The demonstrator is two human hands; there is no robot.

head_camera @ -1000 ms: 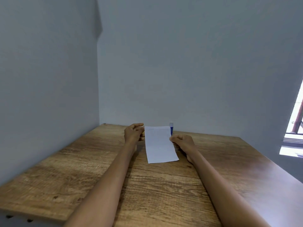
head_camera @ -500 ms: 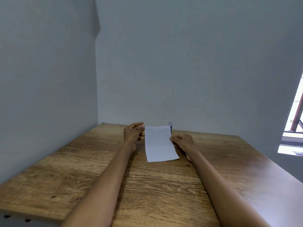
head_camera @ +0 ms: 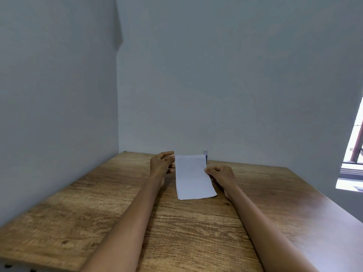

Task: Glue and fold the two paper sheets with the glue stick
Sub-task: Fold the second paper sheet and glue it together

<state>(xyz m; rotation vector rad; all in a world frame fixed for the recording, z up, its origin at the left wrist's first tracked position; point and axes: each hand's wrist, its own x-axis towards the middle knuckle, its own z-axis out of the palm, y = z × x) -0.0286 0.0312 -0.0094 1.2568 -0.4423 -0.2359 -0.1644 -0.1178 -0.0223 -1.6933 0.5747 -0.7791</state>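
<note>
Fingers of both hands pinching folded paper (head_camera: pixel 193 177), glue stick (head_camera: pixel 205 155) behind

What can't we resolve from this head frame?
- Glue stick: head view, mostly hidden behind the paper; cap state unclear.
- Paper: sheet count and any glue not discernible.
- Left hand and right hand: fingertips at the paper edges, grip unclear.
- Window: cut off by the right edge.

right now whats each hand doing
left hand: fingers pinching the left edge of the folded paper
right hand: curled shut on its right edge
</note>
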